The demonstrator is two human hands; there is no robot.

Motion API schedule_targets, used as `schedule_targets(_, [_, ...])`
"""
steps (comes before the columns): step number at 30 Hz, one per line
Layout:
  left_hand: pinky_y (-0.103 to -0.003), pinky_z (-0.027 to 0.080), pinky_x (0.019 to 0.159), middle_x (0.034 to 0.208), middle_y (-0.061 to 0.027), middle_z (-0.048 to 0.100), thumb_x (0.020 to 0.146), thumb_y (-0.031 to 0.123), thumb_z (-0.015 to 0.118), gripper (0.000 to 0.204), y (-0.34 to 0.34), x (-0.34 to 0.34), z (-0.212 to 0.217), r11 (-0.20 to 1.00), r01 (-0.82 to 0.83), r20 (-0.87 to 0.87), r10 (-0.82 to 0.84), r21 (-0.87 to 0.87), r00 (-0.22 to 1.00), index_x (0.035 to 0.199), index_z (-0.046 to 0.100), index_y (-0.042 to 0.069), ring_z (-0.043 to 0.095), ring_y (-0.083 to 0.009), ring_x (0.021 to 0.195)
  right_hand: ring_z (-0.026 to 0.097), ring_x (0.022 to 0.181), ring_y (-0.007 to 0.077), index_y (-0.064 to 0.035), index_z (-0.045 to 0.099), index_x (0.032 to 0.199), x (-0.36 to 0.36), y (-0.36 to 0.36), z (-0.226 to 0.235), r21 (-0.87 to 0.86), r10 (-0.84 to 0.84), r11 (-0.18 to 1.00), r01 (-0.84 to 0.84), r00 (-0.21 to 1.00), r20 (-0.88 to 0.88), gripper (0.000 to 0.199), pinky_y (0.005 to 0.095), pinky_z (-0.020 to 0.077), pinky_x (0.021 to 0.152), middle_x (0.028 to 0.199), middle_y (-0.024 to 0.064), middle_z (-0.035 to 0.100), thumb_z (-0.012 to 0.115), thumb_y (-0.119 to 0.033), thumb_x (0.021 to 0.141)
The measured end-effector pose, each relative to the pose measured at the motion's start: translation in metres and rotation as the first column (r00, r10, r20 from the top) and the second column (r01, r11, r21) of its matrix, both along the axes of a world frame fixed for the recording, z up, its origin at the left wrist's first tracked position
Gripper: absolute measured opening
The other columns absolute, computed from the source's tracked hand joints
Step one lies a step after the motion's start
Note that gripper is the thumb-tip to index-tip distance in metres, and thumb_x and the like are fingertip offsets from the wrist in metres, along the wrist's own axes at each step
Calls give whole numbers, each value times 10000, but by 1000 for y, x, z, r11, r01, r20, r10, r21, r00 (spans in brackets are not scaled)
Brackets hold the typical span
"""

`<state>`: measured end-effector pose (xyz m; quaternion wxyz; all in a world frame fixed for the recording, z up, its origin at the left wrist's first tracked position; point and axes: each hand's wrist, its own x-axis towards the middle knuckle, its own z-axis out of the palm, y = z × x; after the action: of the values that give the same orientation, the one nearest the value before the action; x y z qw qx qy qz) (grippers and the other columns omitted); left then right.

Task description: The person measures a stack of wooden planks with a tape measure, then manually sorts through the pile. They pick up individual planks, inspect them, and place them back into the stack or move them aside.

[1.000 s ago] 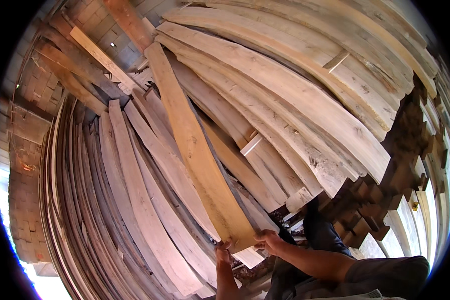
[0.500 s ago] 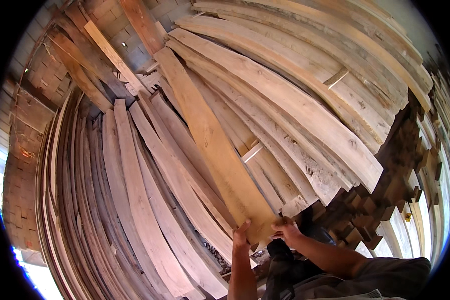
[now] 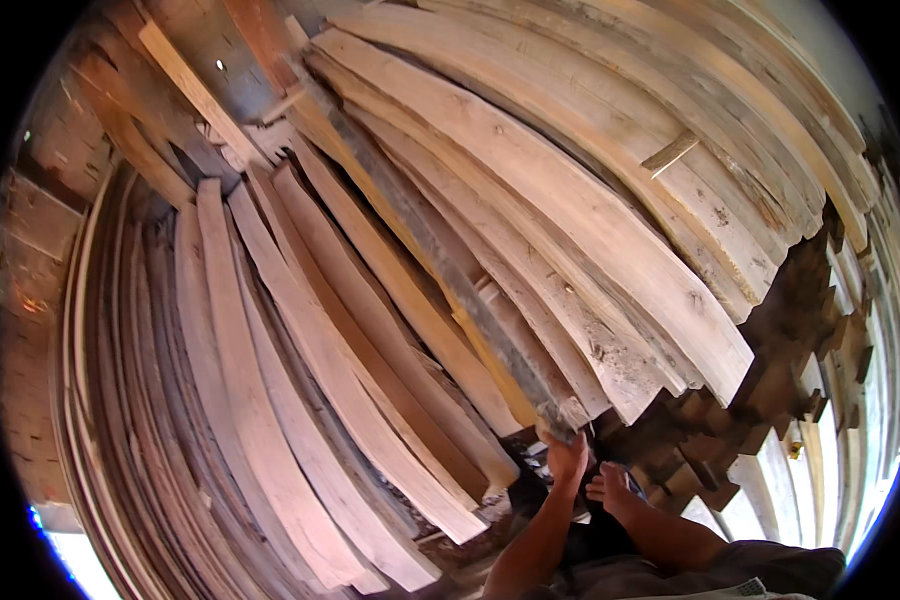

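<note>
A long wooden board [image 3: 433, 246] runs away from me, turned up on edge so that its narrow grey, bark-rough side shows, with a strip of yellowish face beside it. My left hand [image 3: 566, 458] grips the near end of this board; part of its grasp is hidden behind the wood. Just right of it and a little lower, my right hand [image 3: 615, 489] is off the board, fingers apart, with nothing visible in it. To the left of the held board lies a yellowish plank [image 3: 425, 320], and pale planks [image 3: 540, 180] lie to its right.
Several long planks [image 3: 260, 370] fan out on the left, with darker boards [image 3: 135, 400] stacked on edge beyond them. Dark stacked wood ends [image 3: 705, 460] sit at my right. Timber posts [image 3: 195, 85] stand by the block wall. A short wooden spacer [image 3: 670, 153] lies across the right-hand planks.
The board has rolled from lying face up onto its edge. My right hand has let go of its end, while my left hand has shifted rightward, still gripping. The view has shifted slightly.
</note>
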<state>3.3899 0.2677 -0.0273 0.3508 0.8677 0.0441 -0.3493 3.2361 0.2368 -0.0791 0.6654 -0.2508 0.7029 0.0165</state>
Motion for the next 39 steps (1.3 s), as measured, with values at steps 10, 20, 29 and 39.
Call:
schedule_targets(10, [-484, 267, 1115, 1433, -403, 210, 764, 387, 739, 791, -87, -51, -23, 984, 108, 43, -103, -140, 994, 1287, 361, -71, 243, -515, 1351, 615, 877, 187, -26, 406, 1348, -16, -56, 6, -530, 315, 757, -382, 924, -217, 759, 335, 519, 719, 995, 110, 627, 752, -37, 674])
schedule_targets(20, [-344, 338, 1020, 1367, -214, 425, 886, 283, 624, 528, -1, -1, -67, 636, -388, -574, -107, -667, 812, 1280, 492, -41, 427, -252, 1260, 521, 522, 132, -75, 552, 888, 51, -65, 9, -306, 336, 853, -423, 893, -298, 238, 278, 393, 446, 661, -2, 529, 714, -37, 717])
schedule_targets(29, [-301, 372, 866, 1103, -15, 591, 893, 309, 629, 449, 47, -10, -108, 712, -520, -681, 80, -472, 728, 1282, 540, 103, 521, -125, 995, 557, 627, 193, -88, 606, 890, 30, -99, -25, -211, 340, 915, -345, 939, -61, 100, 318, 443, 545, 718, 54, 578, 644, -109, 800])
schedule_targets(39, [-312, 362, 769, 912, 35, 516, 872, 286, 638, 386, 41, -11, -117, 670, -592, -722, 119, -449, 682, 1213, 550, 128, 473, -93, 835, 610, 880, 253, -48, 634, 1003, 34, -92, -25, -127, 47, 991, -34, 994, 100, 233, 418, 493, 815, 946, 110, 632, 646, -63, 770])
